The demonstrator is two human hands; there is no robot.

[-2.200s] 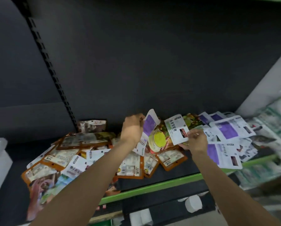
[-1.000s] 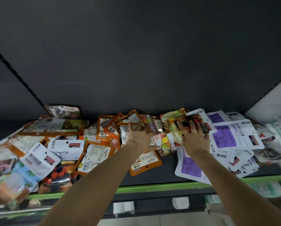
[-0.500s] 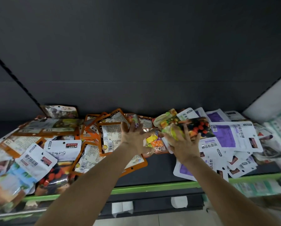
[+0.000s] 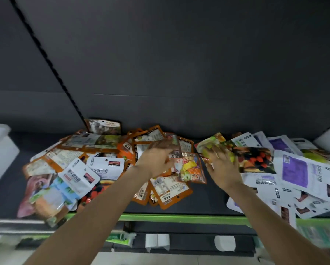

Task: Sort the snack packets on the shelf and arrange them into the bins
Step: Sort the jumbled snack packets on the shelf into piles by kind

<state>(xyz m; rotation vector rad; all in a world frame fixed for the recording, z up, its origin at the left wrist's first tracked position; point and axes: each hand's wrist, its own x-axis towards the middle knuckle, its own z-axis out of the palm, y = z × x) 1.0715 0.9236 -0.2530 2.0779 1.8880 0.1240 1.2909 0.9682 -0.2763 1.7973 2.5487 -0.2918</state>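
Your left hand's fingers curl loosely onto the orange-edged packets; whether they pinch one, you cannot tell. Your right hand's fingers lie spread on a yellow-green packet. Snack packets cover the dark shelf, white-and-purple ones right of your right hand.

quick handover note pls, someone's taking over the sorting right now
Left hand: fingers curled over the orange-edged packets mid-shelf; blur hides whether it grips one.
Right hand: fingers spread flat on a yellow-green fruit packet.
White-and-purple packets lie heaped on the right, mixed packets on the left, all loose on the shelf.
Done: rough colour clusters only.
Left: everything into bins; none in view.
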